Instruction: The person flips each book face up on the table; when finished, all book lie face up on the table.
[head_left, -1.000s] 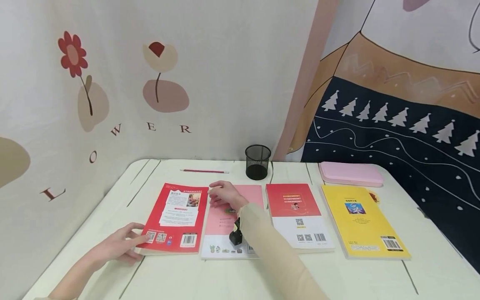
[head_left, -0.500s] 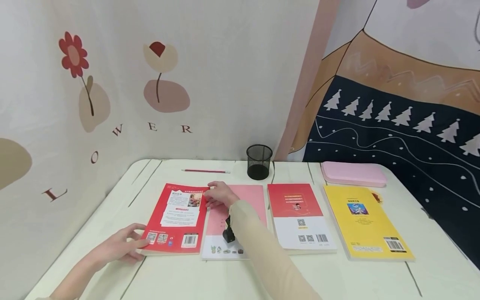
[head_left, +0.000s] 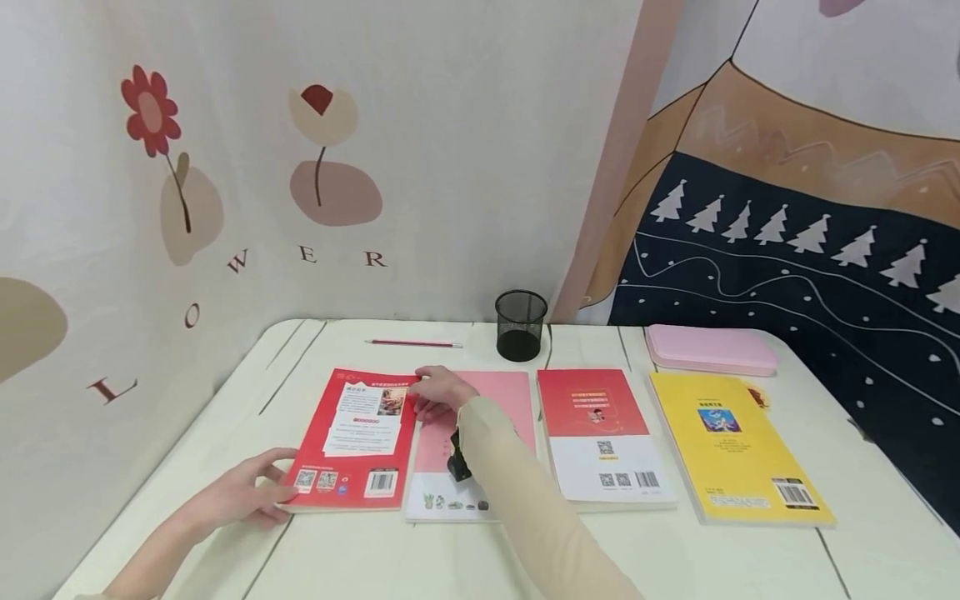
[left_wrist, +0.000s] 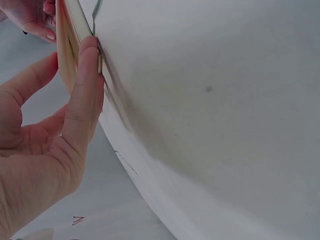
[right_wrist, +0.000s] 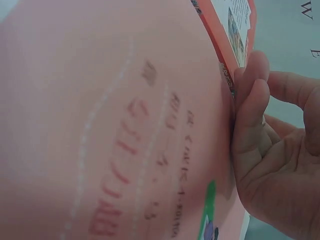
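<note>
The red book (head_left: 356, 479) lies back cover up at the left of the table in the head view. My left hand (head_left: 243, 492) grips its near left corner; in the left wrist view the thumb is at the cover and the fingers (left_wrist: 85, 100) are along the page edge. My right hand (head_left: 442, 388) holds its far right corner, reaching over the pink book (head_left: 506, 385). In the right wrist view the fingertips (right_wrist: 252, 92) bend against the edge of the red book, and the pink cover fills the left side.
A red-and-white book (head_left: 592, 467) and a yellow book (head_left: 727, 467) lie to the right. Behind them are a pink case (head_left: 712, 350), a black mesh pen cup (head_left: 521, 329) and a red pencil (head_left: 414, 343). A printed curtain (head_left: 450, 167) hangs behind the table.
My right hand has moved slightly left, from the gap beside the pink book onto the red book's far right corner. The left hand stays at the near corner.
</note>
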